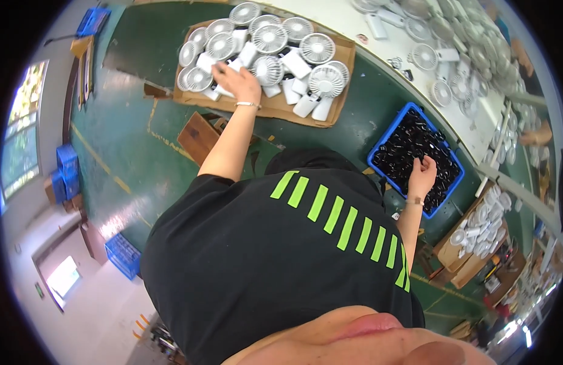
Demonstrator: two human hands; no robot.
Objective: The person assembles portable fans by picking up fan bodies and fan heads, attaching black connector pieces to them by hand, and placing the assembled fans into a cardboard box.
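Observation:
My left hand (239, 84) reaches over a shallow cardboard tray (287, 115) piled with white handheld fans (270, 39). Its fingers are stretched and apart, close above the white handles at the tray's near left; whether they touch one I cannot tell. Off to the right, my right hand (422, 174) dips into a blue plastic crate (388, 135) full of small glossy black parts (409, 141). The thumb and fingers there are drawn together at the surface of the heap. What lies between those fingertips is too small to make out.
A white worktable (379, 52) at the upper right bears many more white fans (424, 56). At the lower right stands a cardboard box (461, 255) of white fans. A brown wooden stool (199, 139) is below the tray. Blue crates (123, 255) sit along the left.

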